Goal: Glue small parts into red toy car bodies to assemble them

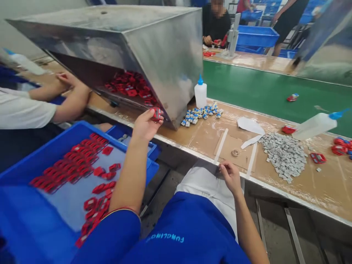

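Observation:
My left hand (143, 126) is closed round a red toy car body (156, 114) with a grey patch on it, held up at the lower front edge of the metal hopper (165, 62). More red car bodies (132, 86) lie heaped inside that hopper. By the table's front edge, my right hand (231, 176) has its thumb and fingertips pressed together; whatever is between them, if anything, is too small to make out. Small grey pieces (284, 156) form a pile to the right of it. Blue-and-white small parts (202, 115) are grouped beside the hopper.
At left, a blue crate (82, 128) holds rows of red bodies. A white bottle (200, 94) stands by the hopper; another bottle (316, 126) lies tilted at right. Behind runs a green conveyor belt (247, 86) carrying one red piece. Co-workers sit at left and across the belt.

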### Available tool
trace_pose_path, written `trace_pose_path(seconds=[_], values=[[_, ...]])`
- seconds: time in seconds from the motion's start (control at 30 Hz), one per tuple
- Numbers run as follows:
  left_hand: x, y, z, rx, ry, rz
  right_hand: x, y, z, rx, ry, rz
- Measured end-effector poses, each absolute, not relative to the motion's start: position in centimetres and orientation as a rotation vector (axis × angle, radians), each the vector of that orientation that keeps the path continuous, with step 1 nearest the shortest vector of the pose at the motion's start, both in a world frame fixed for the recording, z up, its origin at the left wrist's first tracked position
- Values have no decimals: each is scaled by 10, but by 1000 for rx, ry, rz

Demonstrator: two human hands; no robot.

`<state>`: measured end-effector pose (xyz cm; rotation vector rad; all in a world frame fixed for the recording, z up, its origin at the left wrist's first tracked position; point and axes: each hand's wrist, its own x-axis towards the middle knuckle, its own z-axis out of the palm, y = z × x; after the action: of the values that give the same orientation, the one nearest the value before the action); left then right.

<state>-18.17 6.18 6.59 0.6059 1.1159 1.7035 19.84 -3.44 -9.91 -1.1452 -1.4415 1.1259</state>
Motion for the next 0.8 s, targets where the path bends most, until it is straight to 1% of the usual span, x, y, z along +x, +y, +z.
trace_pose_path(seconds=[0.07, 0.13, 0.27, 0.4, 0.63, 0.8], values=[[-163, 42, 58, 562, 1099, 1761, 200, -36, -98, -1125, -1434, 1159], [-142, 23, 53, 586, 1035, 1739, 199, -39, -98, -1109, -1413, 1183], [-104, 2, 42, 691, 893, 1433, 196, -47, -96, -1096, -1363, 1204], [-71, 15, 23, 743, 833, 1165, 200, -61, -89, -1109, -1311, 1179], [-26, 33, -26, 866, 853, 816, 237, -73, -67, -1292, -1180, 982], [-8, 31, -44, 1063, 816, 632, 262, -51, -64, -1439, -1123, 909]])
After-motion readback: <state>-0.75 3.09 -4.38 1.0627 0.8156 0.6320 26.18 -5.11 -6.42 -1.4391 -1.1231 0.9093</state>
